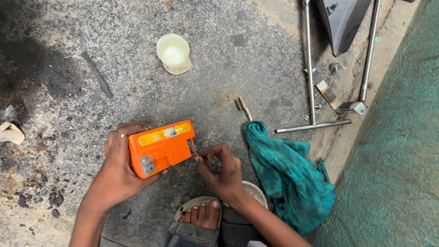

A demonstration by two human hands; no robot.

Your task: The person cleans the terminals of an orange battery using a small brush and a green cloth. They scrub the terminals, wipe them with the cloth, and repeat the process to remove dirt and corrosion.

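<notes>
My left hand (pixel 118 169) grips an orange box-shaped battery (pixel 161 147) with a yellow label strip on top, holding it just above the stained concrete floor. A grey metal terminal shows at its near left corner. My right hand (pixel 222 168) has its fingertips pinched at the terminal on the battery's right end; whether a small part sits between the fingers cannot be made out. My sandalled foot (pixel 201 215) is just below the hands.
A crumpled teal rag (pixel 286 176) lies right of my right hand. A pale plastic cup (pixel 173 53) stands further up. Metal rods (pixel 311 68), a bracket (pixel 354 107) and a dark panel (pixel 340 23) lie at the upper right beside a green painted surface (pixel 398 151).
</notes>
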